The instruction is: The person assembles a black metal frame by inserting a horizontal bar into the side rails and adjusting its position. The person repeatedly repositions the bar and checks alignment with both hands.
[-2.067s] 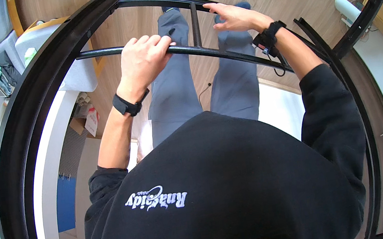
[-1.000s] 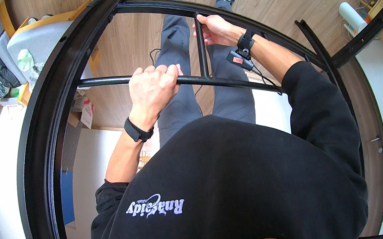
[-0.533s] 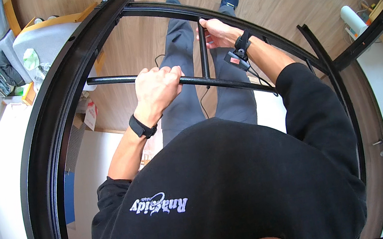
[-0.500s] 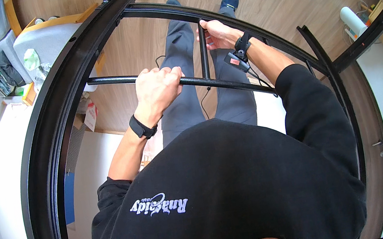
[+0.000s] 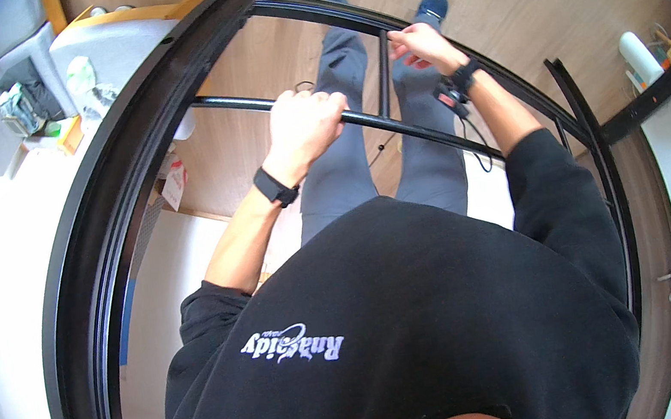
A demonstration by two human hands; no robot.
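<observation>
My left hand [image 5: 306, 127] is wrapped around a long, round black metal bar [image 5: 414, 126] that crosses in front of my legs. A short black bar [image 5: 383, 81] joins this long bar to the flat outer rail [image 5: 324, 13] of a black metal frame. Close to the upper end of the short bar is my right hand [image 5: 426, 47], its thumb reaching toward that joint and its other fingers loosely bent and apart. I see nothing held in it. On my right wrist sits a small black device [image 5: 451, 97] with a dangling cable.
The frame's thick side beam [image 5: 76, 300] curves along my left. A further black upright [image 5: 575, 100] stands to my right. Grey cushioned seats [image 5: 129, 45] with cloth and bags lie at far left. A white cylinder [image 5: 640, 56] and a brown door [image 5: 647, 232] are at right.
The view has shifted, so the frame and hands appear further right. My left hand keeps its grip on the long bar. My right hand's fingers have loosened beside the short bar.
</observation>
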